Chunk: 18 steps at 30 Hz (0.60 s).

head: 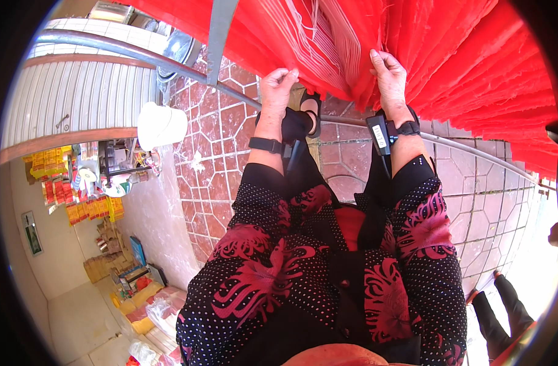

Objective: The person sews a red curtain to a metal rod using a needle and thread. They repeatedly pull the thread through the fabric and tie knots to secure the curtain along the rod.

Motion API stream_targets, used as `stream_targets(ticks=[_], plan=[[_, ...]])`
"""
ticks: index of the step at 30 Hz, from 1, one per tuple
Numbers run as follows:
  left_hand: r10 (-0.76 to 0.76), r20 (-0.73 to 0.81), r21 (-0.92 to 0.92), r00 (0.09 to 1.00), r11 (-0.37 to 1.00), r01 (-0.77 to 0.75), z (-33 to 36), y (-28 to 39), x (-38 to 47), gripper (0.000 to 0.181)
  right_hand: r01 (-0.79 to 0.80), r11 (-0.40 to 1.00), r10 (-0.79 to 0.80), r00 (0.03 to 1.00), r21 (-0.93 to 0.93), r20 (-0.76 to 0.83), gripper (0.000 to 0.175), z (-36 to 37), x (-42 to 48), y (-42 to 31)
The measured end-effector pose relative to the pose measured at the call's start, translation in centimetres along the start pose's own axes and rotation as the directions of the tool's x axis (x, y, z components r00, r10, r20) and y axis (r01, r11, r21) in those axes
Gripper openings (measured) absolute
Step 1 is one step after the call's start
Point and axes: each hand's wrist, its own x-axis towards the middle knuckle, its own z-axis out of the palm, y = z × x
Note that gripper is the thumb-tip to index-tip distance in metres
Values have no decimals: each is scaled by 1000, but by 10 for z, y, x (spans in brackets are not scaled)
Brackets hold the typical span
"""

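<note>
Red cloth (448, 59) hangs in many gathered folds in front of me, with frayed edges along its lower side. Between my hands the cloth spreads out, and thin pale cords (327, 50) run in rows across it. My left hand (279, 87) pinches the lower edge of the cloth between thumb and fingers. The thumb and forefinger of my right hand (389, 75) are closed on the cloth to the right of the cords. Each wrist wears a dark strap with a small black device.
A metal rail (141, 55) crosses before my legs, under the cloth. At left are a white bucket (162, 126), a corrugated shutter (87, 96) and a room with stacked packets (59, 192). Another person's legs (493, 315) show at lower right, on the paved floor (480, 219).
</note>
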Motion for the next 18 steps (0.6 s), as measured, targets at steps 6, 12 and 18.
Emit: stream_targets(ticks=[6, 12, 18], plan=[[22, -185, 4, 982, 1000, -22, -17, -4, 1, 6, -14, 1000, 14, 1000, -9, -13, 17, -5, 1, -1], [35, -357, -27, 933, 999, -47, -37, -5, 4, 8, 15, 1000, -14, 999, 12, -37, 16, -9, 3, -3], [214, -484, 113, 848, 977, -182, -46, -6, 5, 9, 15, 1000, -15, 998, 5, -68, 18, -12, 4, -4]])
